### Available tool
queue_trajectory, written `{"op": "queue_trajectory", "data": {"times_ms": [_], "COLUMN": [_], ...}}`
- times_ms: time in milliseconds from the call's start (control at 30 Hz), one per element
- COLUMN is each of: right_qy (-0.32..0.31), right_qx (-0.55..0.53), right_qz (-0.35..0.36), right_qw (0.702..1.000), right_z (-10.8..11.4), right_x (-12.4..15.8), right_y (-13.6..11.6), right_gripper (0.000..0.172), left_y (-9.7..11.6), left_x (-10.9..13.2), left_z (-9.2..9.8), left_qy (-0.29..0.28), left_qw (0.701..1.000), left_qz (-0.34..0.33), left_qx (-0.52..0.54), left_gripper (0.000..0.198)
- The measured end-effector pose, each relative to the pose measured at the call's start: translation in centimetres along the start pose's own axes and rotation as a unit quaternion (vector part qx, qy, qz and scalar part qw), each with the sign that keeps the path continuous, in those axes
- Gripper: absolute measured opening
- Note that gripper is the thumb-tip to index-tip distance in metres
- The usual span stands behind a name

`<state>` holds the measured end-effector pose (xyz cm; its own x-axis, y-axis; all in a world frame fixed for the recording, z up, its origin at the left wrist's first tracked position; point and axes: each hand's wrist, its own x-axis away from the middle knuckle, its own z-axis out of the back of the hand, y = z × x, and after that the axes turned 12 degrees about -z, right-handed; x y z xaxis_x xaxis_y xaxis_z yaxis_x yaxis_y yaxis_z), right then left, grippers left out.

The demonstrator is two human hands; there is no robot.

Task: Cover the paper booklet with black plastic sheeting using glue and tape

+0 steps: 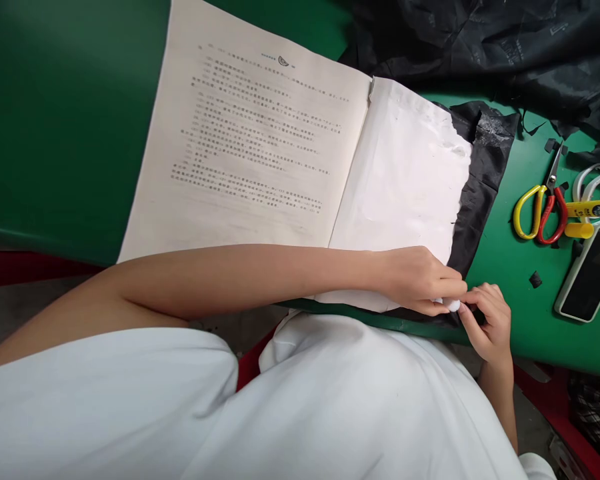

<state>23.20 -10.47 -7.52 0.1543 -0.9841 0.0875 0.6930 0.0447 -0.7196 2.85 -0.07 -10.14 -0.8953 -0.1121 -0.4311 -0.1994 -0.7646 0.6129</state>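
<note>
An open printed book (240,147) lies on the green table. Over its right side spreads a thin white layer (405,160) with a ragged right edge, like soft clay. My left arm crosses the lower book, and my left hand (425,280) is closed at the layer's lower right corner, its fingertips on a small white clay-like lump (451,305). My right hand (487,317) meets it there, with thumb and fingers pinched against the same lump. Most of the lump is hidden by fingers. Black plastic sheet (480,193) shows beneath the layer's right edge.
Scissors (550,197) with yellow and red handles lie at the right, near a yellow tube-like item (597,210), a coil of clear tubing (593,180) and a phone (590,273). Crumpled black plastic (490,47) covers the back right. Small black scraps (535,279) are scattered about.
</note>
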Motion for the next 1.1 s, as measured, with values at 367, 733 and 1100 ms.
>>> {"op": "queue_trajectory", "data": {"times_ms": [367, 733, 1100], "right_qy": [-0.013, -0.015, -0.008], "right_qx": [0.022, 0.03, 0.01], "right_qz": [-0.022, -0.037, -0.031], "right_qw": [0.999, 0.999, 0.999], "right_z": [-0.1, -0.1, -0.1], "right_x": [-0.1, -0.1, 0.0], "right_y": [-0.6, -0.6, -0.3], "right_gripper": [0.014, 0.014, 0.015], "left_y": [0.6, 0.7, 0.6], "left_x": [-0.4, -0.4, -0.5], "left_z": [-1.0, -0.8, -0.9], "left_qy": [-0.029, -0.04, -0.065], "left_qw": [0.987, 0.985, 0.989], "left_qz": [-0.039, -0.034, 0.004], "left_qx": [-0.152, -0.165, -0.13], "left_gripper": [0.028, 0.034, 0.027]}}
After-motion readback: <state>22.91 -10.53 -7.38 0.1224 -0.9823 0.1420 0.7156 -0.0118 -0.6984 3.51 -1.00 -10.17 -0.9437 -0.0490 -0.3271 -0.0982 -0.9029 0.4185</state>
